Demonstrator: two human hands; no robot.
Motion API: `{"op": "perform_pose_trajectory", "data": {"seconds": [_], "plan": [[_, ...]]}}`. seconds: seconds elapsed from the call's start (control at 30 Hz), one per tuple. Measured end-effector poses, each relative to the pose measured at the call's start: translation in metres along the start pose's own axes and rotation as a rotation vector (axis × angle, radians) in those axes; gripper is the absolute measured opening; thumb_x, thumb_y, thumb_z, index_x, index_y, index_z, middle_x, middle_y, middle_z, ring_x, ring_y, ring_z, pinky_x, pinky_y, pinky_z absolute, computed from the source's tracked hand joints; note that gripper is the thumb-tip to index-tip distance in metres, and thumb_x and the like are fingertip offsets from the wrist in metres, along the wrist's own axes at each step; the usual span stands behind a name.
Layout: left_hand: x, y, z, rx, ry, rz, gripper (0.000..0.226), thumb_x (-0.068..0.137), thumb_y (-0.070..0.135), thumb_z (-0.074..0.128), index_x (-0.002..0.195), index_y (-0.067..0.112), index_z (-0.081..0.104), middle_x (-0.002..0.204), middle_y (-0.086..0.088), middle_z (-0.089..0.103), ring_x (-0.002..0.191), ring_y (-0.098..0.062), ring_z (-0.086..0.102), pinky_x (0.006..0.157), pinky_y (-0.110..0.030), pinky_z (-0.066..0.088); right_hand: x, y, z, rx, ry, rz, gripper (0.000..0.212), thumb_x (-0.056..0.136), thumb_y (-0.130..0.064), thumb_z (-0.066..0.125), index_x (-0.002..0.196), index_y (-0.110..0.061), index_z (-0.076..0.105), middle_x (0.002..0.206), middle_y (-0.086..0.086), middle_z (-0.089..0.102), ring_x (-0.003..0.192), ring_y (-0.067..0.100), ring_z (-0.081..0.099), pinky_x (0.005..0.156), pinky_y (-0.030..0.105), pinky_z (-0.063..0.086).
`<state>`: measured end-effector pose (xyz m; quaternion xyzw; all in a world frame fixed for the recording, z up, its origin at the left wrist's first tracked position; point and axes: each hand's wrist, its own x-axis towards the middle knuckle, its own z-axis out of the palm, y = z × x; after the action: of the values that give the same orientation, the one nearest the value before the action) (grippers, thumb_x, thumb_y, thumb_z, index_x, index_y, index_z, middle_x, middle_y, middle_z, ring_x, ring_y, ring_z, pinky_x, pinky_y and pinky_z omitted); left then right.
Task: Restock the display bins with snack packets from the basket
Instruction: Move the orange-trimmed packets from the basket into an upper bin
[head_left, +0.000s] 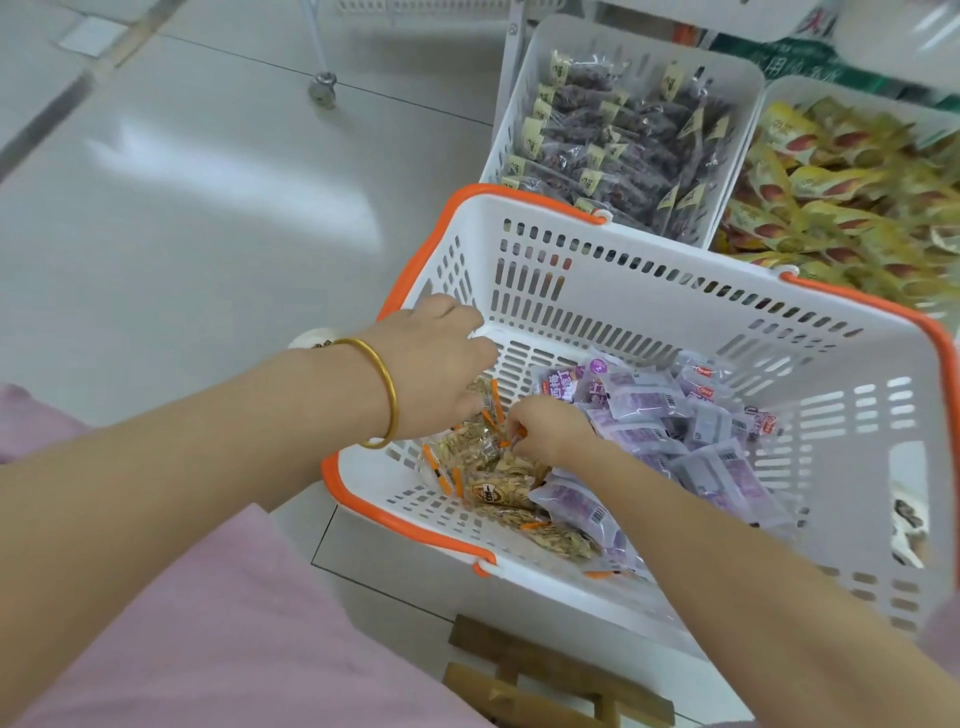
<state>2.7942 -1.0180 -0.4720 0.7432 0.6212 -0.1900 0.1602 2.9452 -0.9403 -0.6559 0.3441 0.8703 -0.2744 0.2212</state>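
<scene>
A white basket with an orange rim (649, 291) fills the middle of the head view. Inside lie clear seed packets with orange edges (498, 488) on the left and purple packets (701, 431) on the right. My left hand (441, 358), a gold bangle on its wrist, reaches over the left rim with its fingers curled down onto the seed packets. My right hand (545, 431) pinches a seed packet at its orange edge. Behind the basket stand two white display bins: one of dark red packets (623, 135), one of yellow packets (831, 192).
Grey floor tiles (208, 208) spread out to the left. A wheel of a rack (323, 89) stands on the floor at the back. A wooden stool (545, 675) sits under the basket's near edge. My pink clothing (182, 623) fills the lower left.
</scene>
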Motion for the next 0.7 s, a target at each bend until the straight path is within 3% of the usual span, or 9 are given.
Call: {"op": "perform_pose_trajectory", "data": {"seconds": [0.13, 0.33, 0.4, 0.5, 0.6, 0.7], "plan": [[0.003, 0.002, -0.002, 0.005, 0.005, 0.004, 0.046, 0.095, 0.042, 0.039, 0.136, 0.019, 0.039, 0.146, -0.006, 0.027, 0.134, -0.024, 0.02, 0.109, -0.04, 0.029, -0.003, 0.003, -0.005, 0.085, 0.141, 0.046, 0.007, 0.086, -0.02, 0.064, 0.09, -0.019, 0.07, 0.094, -0.002, 0.069, 0.086, 0.018, 0.064, 0.069, 0.033, 0.053], [0.006, 0.003, -0.004, 0.0, -0.018, 0.006, 0.046, 0.095, 0.042, 0.04, 0.136, 0.019, 0.039, 0.147, -0.006, 0.026, 0.133, -0.024, 0.021, 0.108, -0.04, 0.029, -0.014, 0.003, -0.011, 0.188, 0.244, 0.06, 0.005, 0.089, -0.023, 0.06, 0.088, -0.022, 0.065, 0.088, -0.004, 0.067, 0.078, 0.014, 0.059, 0.056, 0.026, 0.04], [0.005, 0.004, -0.004, -0.004, -0.019, 0.004, 0.046, 0.095, 0.042, 0.04, 0.136, 0.02, 0.039, 0.145, -0.005, 0.027, 0.132, -0.023, 0.022, 0.108, -0.04, 0.03, -0.016, -0.002, -0.007, 0.142, 0.211, 0.018, 0.007, 0.091, -0.019, 0.054, 0.093, -0.019, 0.061, 0.091, -0.001, 0.067, 0.083, 0.018, 0.061, 0.061, 0.03, 0.047], [0.004, 0.005, -0.004, -0.009, -0.024, 0.0, 0.046, 0.095, 0.042, 0.04, 0.136, 0.021, 0.039, 0.145, -0.005, 0.027, 0.133, -0.024, 0.021, 0.108, -0.041, 0.03, -0.018, -0.009, 0.002, 0.092, 0.033, -0.02, 0.02, 0.09, -0.021, 0.055, 0.109, -0.015, 0.059, 0.103, 0.003, 0.064, 0.095, 0.022, 0.059, 0.072, 0.034, 0.05], [0.004, 0.005, -0.005, -0.011, -0.026, -0.002, 0.046, 0.096, 0.042, 0.04, 0.137, 0.021, 0.038, 0.146, -0.005, 0.027, 0.133, -0.024, 0.021, 0.109, -0.04, 0.029, -0.014, -0.013, 0.014, 0.061, -0.077, -0.052, 0.039, 0.082, -0.039, 0.068, 0.115, -0.019, 0.059, 0.106, 0.001, 0.063, 0.099, 0.021, 0.058, 0.076, 0.035, 0.051], [0.004, 0.004, -0.006, -0.015, -0.032, -0.007, 0.047, 0.096, 0.042, 0.04, 0.137, 0.021, 0.038, 0.147, -0.005, 0.026, 0.134, -0.024, 0.02, 0.109, -0.04, 0.029, -0.011, -0.019, 0.023, -0.02, -0.08, -0.093, 0.055, 0.074, -0.063, 0.064, 0.11, -0.021, 0.062, 0.1, -0.002, 0.064, 0.094, 0.02, 0.057, 0.071, 0.033, 0.049]]}}
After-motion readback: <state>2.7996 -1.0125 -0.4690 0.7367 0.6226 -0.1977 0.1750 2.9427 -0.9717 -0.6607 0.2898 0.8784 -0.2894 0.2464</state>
